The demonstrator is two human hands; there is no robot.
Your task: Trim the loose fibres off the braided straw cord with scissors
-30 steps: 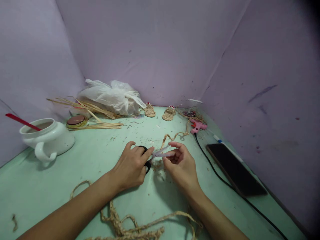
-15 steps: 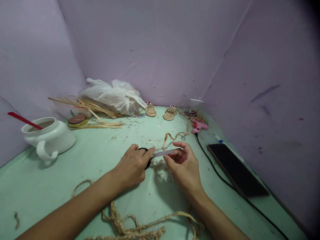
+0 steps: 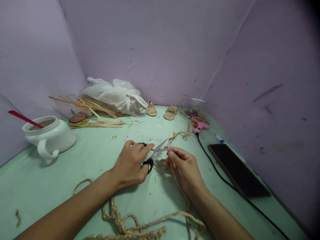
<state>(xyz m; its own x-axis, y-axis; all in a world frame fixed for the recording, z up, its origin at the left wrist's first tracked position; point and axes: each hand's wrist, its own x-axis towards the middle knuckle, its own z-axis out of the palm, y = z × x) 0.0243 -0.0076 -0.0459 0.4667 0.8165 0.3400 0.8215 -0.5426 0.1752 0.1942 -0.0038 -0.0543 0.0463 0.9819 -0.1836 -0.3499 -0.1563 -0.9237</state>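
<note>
My left hand (image 3: 133, 163) is closed around the black handles of a pair of scissors (image 3: 157, 150), whose blades are spread and point right. A braided straw cord (image 3: 175, 173) is pinched in my right hand (image 3: 183, 166), close to the blade tips. From there the cord runs down toward the near side, and another stretch of it goes up past the blades toward the back. Whether the blades touch the cord I cannot tell. More braided cord (image 3: 117, 220) lies in loose loops below my hands.
A pink glue gun (image 3: 200, 126) with a black cable and a dark phone (image 3: 237, 170) lie on the right. At the back are two small woven sandals (image 3: 170, 112) and a white plastic bag (image 3: 115, 95). Straw strips (image 3: 100, 107) and a white pot (image 3: 55, 135) are on the left.
The scissors have gone from closed to spread blades. My right hand has shifted slightly down and right, its fingers now pinched on the cord near the tips.
</note>
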